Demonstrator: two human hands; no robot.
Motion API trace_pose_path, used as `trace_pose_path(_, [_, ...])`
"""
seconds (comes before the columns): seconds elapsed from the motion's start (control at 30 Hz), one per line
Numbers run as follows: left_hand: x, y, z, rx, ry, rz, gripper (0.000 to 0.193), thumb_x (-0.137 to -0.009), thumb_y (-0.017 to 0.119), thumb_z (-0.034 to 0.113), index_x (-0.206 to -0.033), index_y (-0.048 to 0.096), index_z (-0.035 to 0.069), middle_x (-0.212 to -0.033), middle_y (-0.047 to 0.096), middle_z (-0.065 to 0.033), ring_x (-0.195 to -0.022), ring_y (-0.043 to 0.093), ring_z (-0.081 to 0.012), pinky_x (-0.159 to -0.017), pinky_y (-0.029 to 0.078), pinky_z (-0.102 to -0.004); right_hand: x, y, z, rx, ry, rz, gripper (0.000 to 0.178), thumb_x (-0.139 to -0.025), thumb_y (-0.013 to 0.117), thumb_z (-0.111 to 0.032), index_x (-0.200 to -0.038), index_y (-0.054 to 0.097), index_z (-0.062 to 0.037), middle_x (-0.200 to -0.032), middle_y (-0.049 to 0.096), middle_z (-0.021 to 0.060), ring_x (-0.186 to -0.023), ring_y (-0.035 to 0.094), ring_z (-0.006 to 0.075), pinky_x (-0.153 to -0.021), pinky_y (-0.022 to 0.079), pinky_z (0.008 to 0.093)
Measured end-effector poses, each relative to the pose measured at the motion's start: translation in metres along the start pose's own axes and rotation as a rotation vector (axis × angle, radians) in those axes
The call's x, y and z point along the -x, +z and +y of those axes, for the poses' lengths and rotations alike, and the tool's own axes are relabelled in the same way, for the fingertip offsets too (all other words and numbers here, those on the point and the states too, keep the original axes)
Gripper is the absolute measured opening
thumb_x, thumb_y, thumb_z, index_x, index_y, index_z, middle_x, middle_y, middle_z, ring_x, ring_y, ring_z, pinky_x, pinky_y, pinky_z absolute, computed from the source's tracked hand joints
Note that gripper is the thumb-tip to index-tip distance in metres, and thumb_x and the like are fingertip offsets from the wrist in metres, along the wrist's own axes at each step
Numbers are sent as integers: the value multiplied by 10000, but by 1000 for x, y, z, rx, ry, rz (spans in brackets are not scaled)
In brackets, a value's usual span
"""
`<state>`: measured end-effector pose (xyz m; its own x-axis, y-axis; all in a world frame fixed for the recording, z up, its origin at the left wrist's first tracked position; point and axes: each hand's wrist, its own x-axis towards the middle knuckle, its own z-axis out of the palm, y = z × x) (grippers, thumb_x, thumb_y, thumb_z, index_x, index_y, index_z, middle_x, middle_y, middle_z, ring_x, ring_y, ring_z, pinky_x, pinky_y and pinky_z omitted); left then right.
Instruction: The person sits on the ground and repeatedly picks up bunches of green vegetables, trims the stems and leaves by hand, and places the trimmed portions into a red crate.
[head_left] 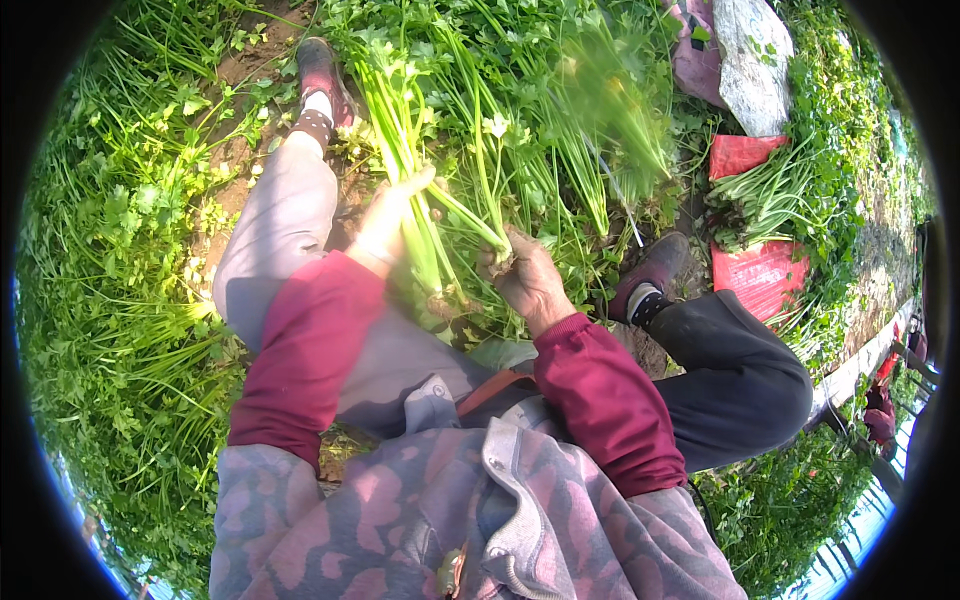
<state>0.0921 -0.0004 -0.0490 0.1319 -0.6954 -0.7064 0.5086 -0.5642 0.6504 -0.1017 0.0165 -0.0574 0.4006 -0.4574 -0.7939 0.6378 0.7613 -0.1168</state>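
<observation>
My left hand is wrapped round a bunch of celery, its pale stalks and root end pointing toward me and its leaves pointing away. My right hand pinches the root end of a separate celery stalk, just right of the bunch. That stalk bends, one part running up to leaves and another slanting toward my left hand. Part of my left fingers is hidden behind the bunch and washed out by bright sun. Beyond both hands lie more cut celery stalks, leaves pointing away.
Dense green celery grows on the left. My shoes rest on soil and leaves at either side. To the right, a tied-looking heap of green stems lies on a red plastic sheet. A whitish sack lies beyond it.
</observation>
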Motion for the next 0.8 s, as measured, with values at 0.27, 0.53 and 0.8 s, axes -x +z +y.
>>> trace_pose_path(0.27, [3, 5, 2, 1, 92, -3, 244, -838, 713, 228, -1002, 609, 81, -822, 665, -34, -639, 606, -125, -550, 503, -251, -10, -9, -8, -20, 34, -347, 132, -960, 532, -124, -1055, 569, -39, -770, 548, 20, -622, 498, 129, -566, 431, 271])
trace_pose_path(0.53, [13, 14, 12, -39, 367, 0, 208, -833, 696, 148, -1002, 619, 53, -800, 645, -22, -647, 615, -101, -514, 503, -234, -39, -79, -4, 1552, -673, 181, 185, -883, 544, -34, -1058, 518, 18, -944, 635, 263, -773, 644, 394, -699, 535, 446])
trace_pose_path(0.8, [8, 5, 11, -21, 212, 63, 308, -803, 743, 206, -1029, 611, 43, -817, 660, -53, -685, 627, -122, -549, 517, -234, -3, -151, -29, 2271, -385, 276, 403, -838, 624, -159, -1204, 488, -60, -1003, 638, 219, -969, 626, 377, -823, 495, 446])
